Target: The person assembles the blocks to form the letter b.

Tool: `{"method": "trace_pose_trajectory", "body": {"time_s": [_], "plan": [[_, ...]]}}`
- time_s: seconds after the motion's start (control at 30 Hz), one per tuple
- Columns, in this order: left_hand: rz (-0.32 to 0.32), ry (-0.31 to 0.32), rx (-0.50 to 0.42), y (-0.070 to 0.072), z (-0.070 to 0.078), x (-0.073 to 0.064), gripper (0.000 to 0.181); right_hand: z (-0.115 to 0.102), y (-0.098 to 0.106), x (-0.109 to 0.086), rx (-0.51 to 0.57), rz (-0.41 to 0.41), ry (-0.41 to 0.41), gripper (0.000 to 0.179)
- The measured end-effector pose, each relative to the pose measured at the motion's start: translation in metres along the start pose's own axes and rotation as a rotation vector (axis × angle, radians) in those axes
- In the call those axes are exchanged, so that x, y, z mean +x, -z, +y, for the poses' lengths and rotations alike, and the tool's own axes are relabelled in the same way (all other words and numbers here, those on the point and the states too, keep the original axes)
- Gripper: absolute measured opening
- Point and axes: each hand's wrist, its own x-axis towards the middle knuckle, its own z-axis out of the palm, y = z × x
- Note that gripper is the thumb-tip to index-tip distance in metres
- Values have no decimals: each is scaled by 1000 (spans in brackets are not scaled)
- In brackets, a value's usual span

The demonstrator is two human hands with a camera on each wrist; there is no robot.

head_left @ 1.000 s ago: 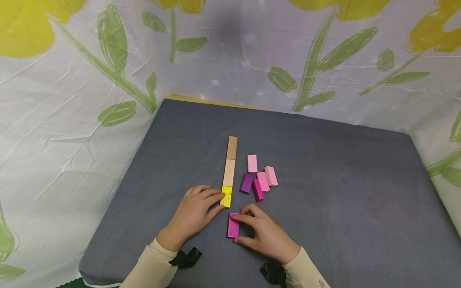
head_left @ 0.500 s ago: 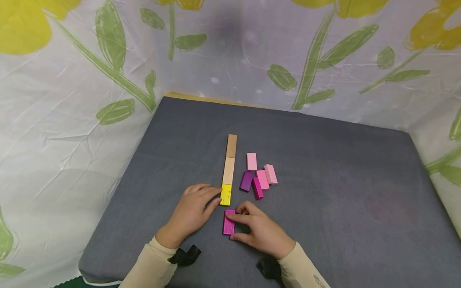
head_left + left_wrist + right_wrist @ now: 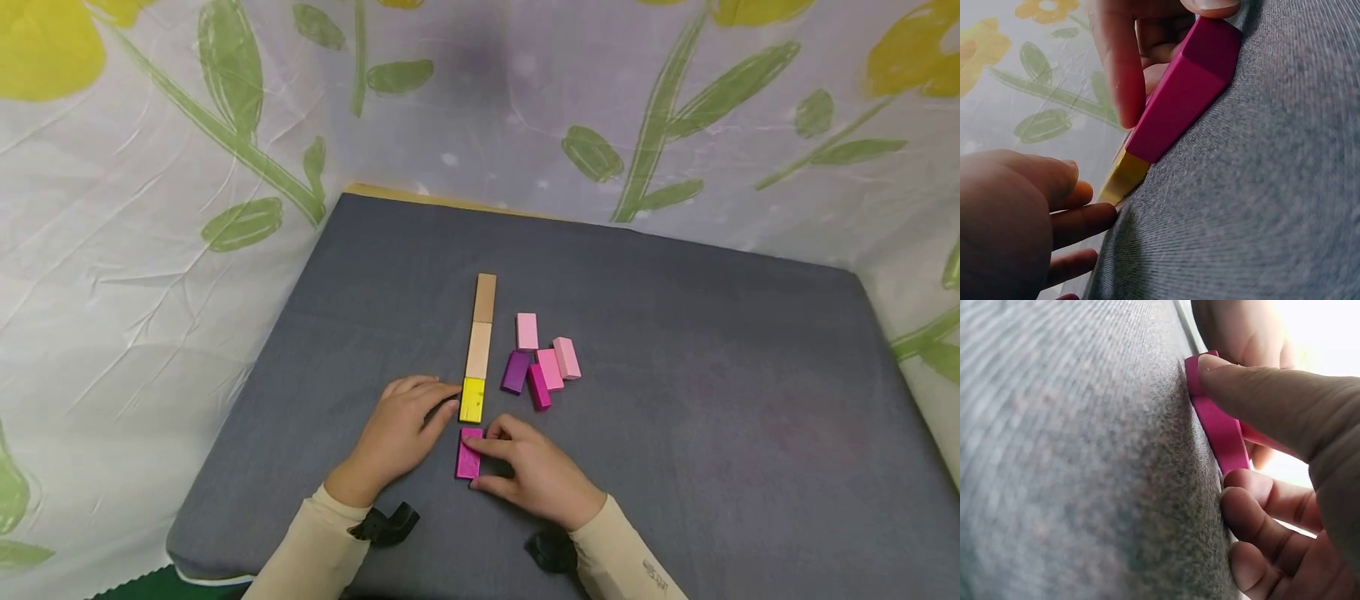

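Note:
My right hand (image 3: 536, 473) pinches a magenta block (image 3: 467, 463) that lies flat on the grey cloth, its thumb at the near end and index finger on top. In the head view a narrow gap separates that block from a yellow block (image 3: 472, 402). The yellow one ends a straight row with a light tan block (image 3: 478, 350) and a darker tan block (image 3: 485, 298). Beside the yellow block rests my left hand (image 3: 397, 433), its fingertips at the block's left edge, fingers loosely extended. From the right wrist, the thumb partly covers the magenta block (image 3: 1217, 425).
Right of the row lies a loose group: a pale pink block (image 3: 527, 331), a purple block (image 3: 515, 372), a pink block (image 3: 550, 369), another pale pink block (image 3: 567, 358) and a dark pink block (image 3: 539, 387). A flower-printed sheet (image 3: 480, 150) hangs behind the cloth-covered table (image 3: 712, 400).
My right hand has slid the magenta block left and slightly away from me, into line below the yellow block. The left fingers have drawn back from the yellow block's top to its edge.

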Motion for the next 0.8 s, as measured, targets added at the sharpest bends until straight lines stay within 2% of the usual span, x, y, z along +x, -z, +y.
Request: {"method": "trace_pose_trajectory", "body": {"time_s": [0.4,0.8], "plan": [[-8,11,-23,2,1,0,26,0,-3,3,-40,25,7,56],[-1,28,-60,1,-3,-1,26,-1,-4,5,-21,44,-12,55]]}}
